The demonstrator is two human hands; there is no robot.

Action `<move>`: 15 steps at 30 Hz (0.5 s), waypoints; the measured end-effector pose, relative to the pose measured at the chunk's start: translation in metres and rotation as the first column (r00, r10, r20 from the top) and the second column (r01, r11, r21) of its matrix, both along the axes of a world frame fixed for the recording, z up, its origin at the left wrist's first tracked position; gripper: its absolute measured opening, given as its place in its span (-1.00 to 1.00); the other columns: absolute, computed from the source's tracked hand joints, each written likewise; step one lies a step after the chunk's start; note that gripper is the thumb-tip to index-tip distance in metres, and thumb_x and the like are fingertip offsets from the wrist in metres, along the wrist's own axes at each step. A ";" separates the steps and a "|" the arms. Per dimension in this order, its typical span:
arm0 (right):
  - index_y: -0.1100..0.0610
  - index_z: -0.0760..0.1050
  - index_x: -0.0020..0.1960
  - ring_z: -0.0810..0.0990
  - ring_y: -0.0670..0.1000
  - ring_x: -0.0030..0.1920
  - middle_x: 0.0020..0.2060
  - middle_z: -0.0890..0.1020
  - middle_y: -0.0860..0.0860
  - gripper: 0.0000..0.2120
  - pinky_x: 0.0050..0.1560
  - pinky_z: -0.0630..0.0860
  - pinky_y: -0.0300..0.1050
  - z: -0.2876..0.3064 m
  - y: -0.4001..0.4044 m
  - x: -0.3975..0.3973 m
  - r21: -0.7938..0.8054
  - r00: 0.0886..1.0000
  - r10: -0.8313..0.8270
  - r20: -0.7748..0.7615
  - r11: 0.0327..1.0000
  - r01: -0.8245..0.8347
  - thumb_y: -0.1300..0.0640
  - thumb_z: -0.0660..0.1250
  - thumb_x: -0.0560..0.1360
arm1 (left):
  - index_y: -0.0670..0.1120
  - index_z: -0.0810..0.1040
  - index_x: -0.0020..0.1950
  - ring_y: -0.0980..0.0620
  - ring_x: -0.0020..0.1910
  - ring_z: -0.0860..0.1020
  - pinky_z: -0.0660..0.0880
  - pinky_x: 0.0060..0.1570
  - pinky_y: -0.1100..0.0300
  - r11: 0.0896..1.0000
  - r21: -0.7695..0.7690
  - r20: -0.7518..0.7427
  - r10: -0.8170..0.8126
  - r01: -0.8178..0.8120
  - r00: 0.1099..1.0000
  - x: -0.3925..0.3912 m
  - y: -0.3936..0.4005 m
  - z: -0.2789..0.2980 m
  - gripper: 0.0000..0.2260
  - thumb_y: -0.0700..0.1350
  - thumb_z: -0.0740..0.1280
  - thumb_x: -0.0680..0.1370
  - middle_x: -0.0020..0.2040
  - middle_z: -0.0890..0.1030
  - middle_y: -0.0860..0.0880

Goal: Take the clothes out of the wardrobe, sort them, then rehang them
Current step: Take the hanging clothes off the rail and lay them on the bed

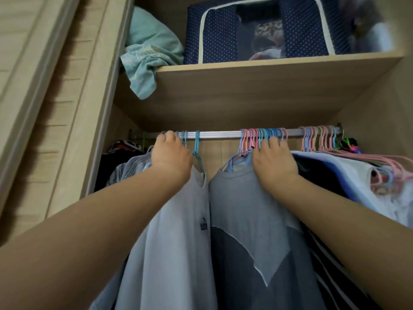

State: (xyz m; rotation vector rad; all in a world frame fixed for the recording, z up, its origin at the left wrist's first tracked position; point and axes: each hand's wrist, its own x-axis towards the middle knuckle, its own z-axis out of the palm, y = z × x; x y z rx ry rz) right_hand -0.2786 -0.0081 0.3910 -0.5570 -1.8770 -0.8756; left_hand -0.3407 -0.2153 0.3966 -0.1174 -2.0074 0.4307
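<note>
With our left hand (171, 153) and right hand (273, 156) curling their fingers over hanger hooks on the rail (220, 134), we judge nearly all shirts remain to take out.

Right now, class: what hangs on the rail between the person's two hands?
In the head view, between the left hand and right hand, one blue hanger hooks the rail, carrying a pale shirt; beyond it the rail is bare.

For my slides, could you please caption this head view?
Both hands, left hand and right hand, grip hanger hooks on the wardrobe rail above hanging shirts.
</note>
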 end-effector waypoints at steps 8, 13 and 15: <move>0.27 0.51 0.31 0.55 0.20 0.27 0.30 0.55 0.20 -0.66 0.24 0.49 -0.02 0.042 -0.053 0.004 -0.490 0.926 0.345 0.157 0.841 -0.230 0.23 0.21 0.57 | -0.17 0.48 0.42 -0.17 0.39 0.48 0.47 0.25 -0.02 0.946 0.161 0.287 -0.319 0.283 0.903 0.024 0.052 0.024 -0.63 -0.14 0.24 0.62 0.43 0.48 -0.16; 0.30 0.46 0.31 0.56 0.27 0.20 0.23 0.54 0.30 -0.69 0.11 0.48 0.05 0.044 -0.057 -0.009 -0.812 0.771 0.620 -0.143 0.372 -0.450 0.33 0.16 0.59 | -0.01 0.49 0.36 -0.04 0.02 0.46 0.34 -0.10 0.13 0.994 0.109 0.265 -0.024 -0.005 0.964 -0.001 0.028 0.009 -0.66 -0.14 0.18 0.60 0.25 0.53 -0.03; 0.26 0.48 0.10 0.61 0.22 -0.13 -0.04 0.59 0.28 -0.81 -0.10 0.55 0.03 0.036 -0.053 -0.013 -0.842 0.701 0.634 -0.328 0.141 -0.521 0.38 0.13 0.58 | -0.06 0.54 0.31 0.03 -0.16 0.48 0.32 -0.28 0.23 0.983 0.182 0.302 -0.070 0.015 0.951 -0.019 0.023 0.001 -0.59 -0.27 0.16 0.52 0.12 0.56 0.03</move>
